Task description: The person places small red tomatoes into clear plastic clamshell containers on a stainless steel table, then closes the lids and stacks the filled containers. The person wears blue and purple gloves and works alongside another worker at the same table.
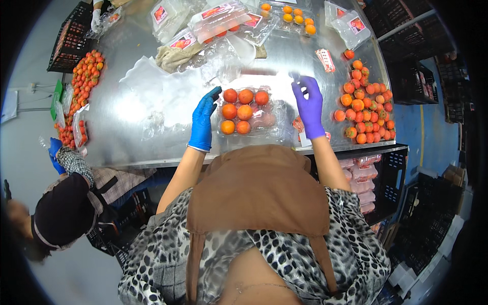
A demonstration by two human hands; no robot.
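In front of me a clear plastic clamshell tray holds several round orange-red fruits. Two cells at its lower right look bare and show a pinkish reflection. My left hand, in a blue glove, lies along the tray's left side with fingers stretched out; it grips nothing, and whether it touches the rim is hard to tell. My right hand, in a purple glove, is raised to the right of the tray, thumb and fingertips curled together. A small greyish blur shows at those fingertips, too unclear to identify.
Loose fruits are heaped at the steel table's right edge, near a stack of stickers. Empty clamshells and filled packs lie at the back with a cloth. A co-worker stands left, beside more fruits.
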